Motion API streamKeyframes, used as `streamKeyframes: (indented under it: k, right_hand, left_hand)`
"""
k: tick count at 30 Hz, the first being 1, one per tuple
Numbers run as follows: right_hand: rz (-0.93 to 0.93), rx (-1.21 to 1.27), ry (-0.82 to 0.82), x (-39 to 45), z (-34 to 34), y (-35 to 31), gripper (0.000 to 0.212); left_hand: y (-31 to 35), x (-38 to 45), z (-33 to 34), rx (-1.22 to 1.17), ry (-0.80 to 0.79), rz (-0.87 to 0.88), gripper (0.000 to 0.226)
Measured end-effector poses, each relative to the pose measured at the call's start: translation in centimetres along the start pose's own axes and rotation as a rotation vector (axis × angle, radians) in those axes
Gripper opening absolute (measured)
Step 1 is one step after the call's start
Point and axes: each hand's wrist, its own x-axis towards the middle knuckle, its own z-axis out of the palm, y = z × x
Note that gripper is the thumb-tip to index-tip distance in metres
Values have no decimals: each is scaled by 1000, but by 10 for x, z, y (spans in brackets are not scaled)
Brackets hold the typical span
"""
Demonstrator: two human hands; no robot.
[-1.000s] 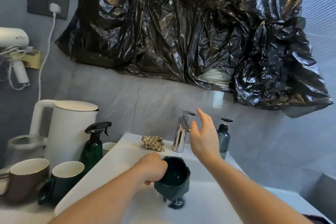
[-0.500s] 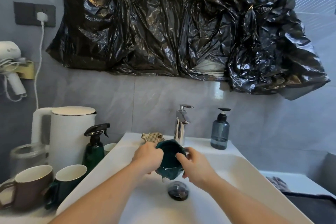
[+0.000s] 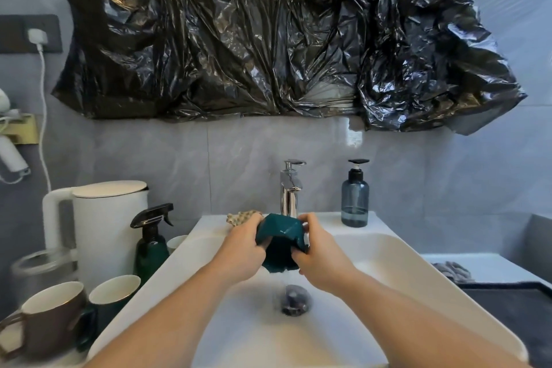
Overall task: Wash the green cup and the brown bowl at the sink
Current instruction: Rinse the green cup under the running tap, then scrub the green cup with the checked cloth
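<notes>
A dark green faceted cup (image 3: 280, 243) is held over the white sink (image 3: 388, 260), under the chrome faucet (image 3: 289, 188). Its mouth faces away from me and water runs off its lower edge toward the drain (image 3: 294, 303). My left hand (image 3: 243, 248) grips the cup's left side. My right hand (image 3: 321, 254) grips its right side, fingers curled round the rim and the bottom. A brown vessel with a white inside and a handle (image 3: 50, 317) stands at the lower left on the counter.
Left of the sink stand a white kettle (image 3: 110, 227), a dark green spray bottle (image 3: 150, 242), a dark green mug (image 3: 113, 299) and a glass jar (image 3: 41, 269). A checked cloth (image 3: 242, 215) and a blue soap dispenser (image 3: 355, 197) sit on the sink's back ledge. Black plastic covers the wall above.
My right hand came down from the faucet handle and took hold of the cup. Both hands raised the cup under the spout and turned its mouth away; water now runs.
</notes>
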Motion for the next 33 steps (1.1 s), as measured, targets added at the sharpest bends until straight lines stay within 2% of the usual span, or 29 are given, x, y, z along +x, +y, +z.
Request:
streamKeyframes:
  k: [9, 24, 29, 33]
  right_hand:
    - [-38, -70, 54, 2, -2, 3, 36]
    - [-22, -6, 30, 1, -5, 2, 44]
    - [-28, 99, -13, -2, -5, -3, 44]
    - [-66, 133, -80, -4, 6, -11, 48]
  left_hand:
    - [-1, 0, 0, 104, 70, 115, 30]
    - [7, -8, 3, 228, 94, 78, 38]
    - [18, -15, -19, 446, 102, 122, 31]
    - [17, -31, -41, 583, 100, 140, 39]
